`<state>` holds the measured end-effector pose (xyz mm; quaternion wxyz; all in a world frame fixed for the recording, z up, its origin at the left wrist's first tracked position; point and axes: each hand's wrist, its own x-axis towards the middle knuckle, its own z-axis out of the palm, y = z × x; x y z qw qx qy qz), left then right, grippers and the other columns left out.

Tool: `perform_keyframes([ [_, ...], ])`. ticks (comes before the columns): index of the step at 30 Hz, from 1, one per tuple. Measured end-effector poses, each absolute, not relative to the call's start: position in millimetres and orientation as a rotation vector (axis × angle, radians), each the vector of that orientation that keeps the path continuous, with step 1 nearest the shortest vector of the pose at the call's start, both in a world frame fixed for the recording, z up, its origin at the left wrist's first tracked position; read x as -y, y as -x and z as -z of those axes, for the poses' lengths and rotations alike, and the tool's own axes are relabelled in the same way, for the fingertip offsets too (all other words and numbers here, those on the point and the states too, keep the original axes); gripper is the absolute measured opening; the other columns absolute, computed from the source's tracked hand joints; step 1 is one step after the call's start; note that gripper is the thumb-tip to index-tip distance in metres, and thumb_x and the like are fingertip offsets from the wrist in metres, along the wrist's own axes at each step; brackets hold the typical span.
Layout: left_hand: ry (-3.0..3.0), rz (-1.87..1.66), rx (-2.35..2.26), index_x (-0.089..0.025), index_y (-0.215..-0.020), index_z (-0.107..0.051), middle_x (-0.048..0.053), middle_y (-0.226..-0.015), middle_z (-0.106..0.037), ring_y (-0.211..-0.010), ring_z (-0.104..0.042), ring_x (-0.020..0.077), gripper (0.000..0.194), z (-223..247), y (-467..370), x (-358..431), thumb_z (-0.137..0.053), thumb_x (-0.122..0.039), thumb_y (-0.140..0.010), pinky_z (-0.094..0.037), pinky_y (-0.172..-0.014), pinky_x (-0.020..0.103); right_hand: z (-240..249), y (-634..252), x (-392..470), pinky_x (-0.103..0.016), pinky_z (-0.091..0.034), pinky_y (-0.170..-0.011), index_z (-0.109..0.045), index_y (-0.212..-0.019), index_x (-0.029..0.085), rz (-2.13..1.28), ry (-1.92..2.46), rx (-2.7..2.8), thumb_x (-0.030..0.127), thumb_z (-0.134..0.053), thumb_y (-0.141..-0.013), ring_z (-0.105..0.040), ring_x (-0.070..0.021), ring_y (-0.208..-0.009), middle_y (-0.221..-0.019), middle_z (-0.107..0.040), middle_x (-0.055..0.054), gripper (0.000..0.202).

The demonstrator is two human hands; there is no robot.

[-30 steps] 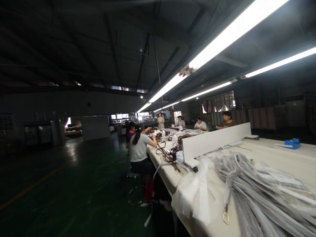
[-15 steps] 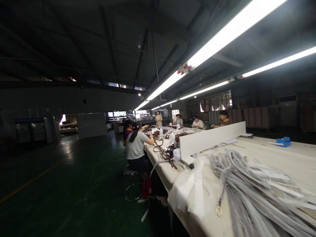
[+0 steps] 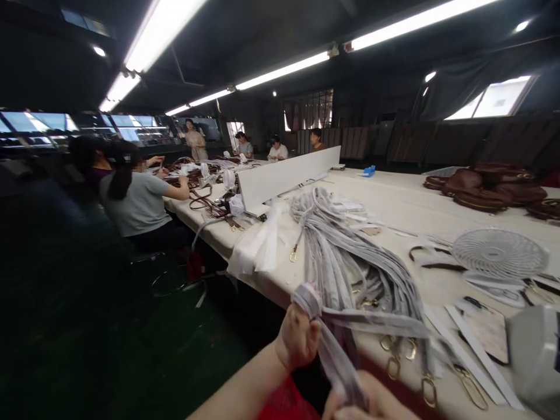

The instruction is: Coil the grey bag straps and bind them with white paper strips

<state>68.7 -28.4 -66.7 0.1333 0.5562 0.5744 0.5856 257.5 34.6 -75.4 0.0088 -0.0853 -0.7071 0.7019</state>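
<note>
My left hand (image 3: 298, 340) is closed on the upper part of a grey wrapped strap (image 3: 326, 338), just off the near edge of the long white table (image 3: 394, 204). My right hand (image 3: 367, 402) grips the same strap lower down, at the bottom edge of the view. The strap runs between both hands. Right behind them on the table lies a big bundle of grey wrapped straps (image 3: 341, 251) with gold clasps (image 3: 396, 364) at their ends.
A white divider board (image 3: 286, 178) stands along the table. A small white fan (image 3: 499, 254) and brown bags (image 3: 485, 184) lie to the right. A seated person in a grey shirt (image 3: 135, 201) works at the left; others sit farther back. Dark green floor lies left.
The view has swung right and down from the hall toward the table. Both my hands, unseen before, now show holding a grey strap.
</note>
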Motion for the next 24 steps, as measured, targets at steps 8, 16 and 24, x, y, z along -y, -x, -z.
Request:
perform_keyframes([
  [8,-1.002,-1.227,-1.238,-0.014,-0.068,-0.064,-0.005,-0.035,-0.034,-0.029,-0.032,0.0102,0.073,60.7,-95.0,39.4,-0.022,-0.068,-0.094,-0.034,-0.037,0.023,78.5,-258.3,-95.1,-0.032,-0.05,-0.08,-0.07,-0.094,0.019,-1.853,0.697,1.998,0.053,-0.062,-0.086,-0.063,-0.0219,-0.087,-0.091,-0.07,-0.006,0.036],
  [16,-0.33,-1.392,-0.604,-0.007,-0.07,-0.067,-0.01,-0.03,-0.022,-0.024,-0.005,0.0032,0.08,26.6,-59.2,37.0,-0.007,-0.048,-0.102,-0.036,-0.036,0.016,86.0,-253.2,-80.1,-0.034,-0.05,-0.077,-0.06,-0.112,0.017,-1.85,0.587,2.129,0.045,-0.075,-0.073,-0.061,-0.0229,-0.082,-0.088,-0.066,-0.004,0.05],
  [24,-0.235,-1.538,-0.542,-0.004,-0.077,-0.067,-0.012,-0.036,-0.022,-0.029,-0.008,0.0017,0.071,18.1,-43.3,35.8,-0.018,-0.048,-0.103,-0.035,-0.041,0.015,102.7,-246.8,-79.9,-0.028,-0.046,-0.065,-0.061,-0.084,0.019,-1.528,0.703,2.307,0.052,-0.05,-0.092,-0.057,-0.0179,-0.07,-0.076,-0.063,-0.002,0.036],
])
